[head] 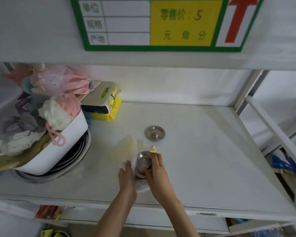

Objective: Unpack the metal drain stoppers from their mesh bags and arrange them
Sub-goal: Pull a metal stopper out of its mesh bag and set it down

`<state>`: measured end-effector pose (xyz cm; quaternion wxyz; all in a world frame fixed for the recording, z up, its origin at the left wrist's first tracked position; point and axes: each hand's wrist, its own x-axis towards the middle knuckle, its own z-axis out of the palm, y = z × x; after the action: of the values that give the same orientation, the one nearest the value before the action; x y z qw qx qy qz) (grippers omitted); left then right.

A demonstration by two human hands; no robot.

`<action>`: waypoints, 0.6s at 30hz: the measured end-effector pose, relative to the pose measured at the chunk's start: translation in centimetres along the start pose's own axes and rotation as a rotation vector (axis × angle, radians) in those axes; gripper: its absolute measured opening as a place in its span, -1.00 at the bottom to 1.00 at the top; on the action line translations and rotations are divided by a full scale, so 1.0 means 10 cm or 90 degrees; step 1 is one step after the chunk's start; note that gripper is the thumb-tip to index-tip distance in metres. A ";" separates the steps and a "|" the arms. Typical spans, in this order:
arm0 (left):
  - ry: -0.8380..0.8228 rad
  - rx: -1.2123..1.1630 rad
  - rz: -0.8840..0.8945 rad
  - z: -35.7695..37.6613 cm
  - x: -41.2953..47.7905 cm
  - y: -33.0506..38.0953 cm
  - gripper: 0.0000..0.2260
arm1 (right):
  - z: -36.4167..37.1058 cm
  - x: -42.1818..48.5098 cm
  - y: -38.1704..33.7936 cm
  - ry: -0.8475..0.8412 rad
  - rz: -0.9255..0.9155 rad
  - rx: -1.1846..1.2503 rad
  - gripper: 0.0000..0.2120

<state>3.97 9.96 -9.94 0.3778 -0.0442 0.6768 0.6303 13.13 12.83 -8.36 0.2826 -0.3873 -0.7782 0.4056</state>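
Observation:
One bare metal drain stopper lies flat on the white shelf, a little behind my hands. A second metal stopper sits half inside a white mesh bag with a yellow strip. My right hand grips this stopper from the right side. My left hand pinches the mesh bag on the stopper's left. More white mesh bunches under both hands.
A white tub full of pink and white bath sponges rests on stacked metal basins at the left. Yellow packets lie behind it. A green price sign hangs above. The shelf frame runs along the right.

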 end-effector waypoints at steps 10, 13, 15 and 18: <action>-0.107 0.125 0.043 -0.23 0.03 -0.01 -0.86 | 0.00 0.08 -0.01 0.069 0.034 0.128 -0.77; -0.117 0.133 0.044 -0.42 0.04 0.04 -0.90 | -0.03 0.18 0.07 0.081 0.074 0.109 -0.80; -0.121 0.126 0.060 -0.55 -0.01 0.07 -0.79 | -0.04 0.29 0.18 0.081 0.116 0.034 -0.79; -0.092 0.113 0.102 -0.67 -0.09 0.13 -0.42 | -0.04 0.46 0.38 0.043 0.191 -0.166 -0.76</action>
<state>0.88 3.92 -8.94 0.3765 0.0892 0.7023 0.5975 12.30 18.21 -10.78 0.1927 -0.5455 -0.7479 0.3255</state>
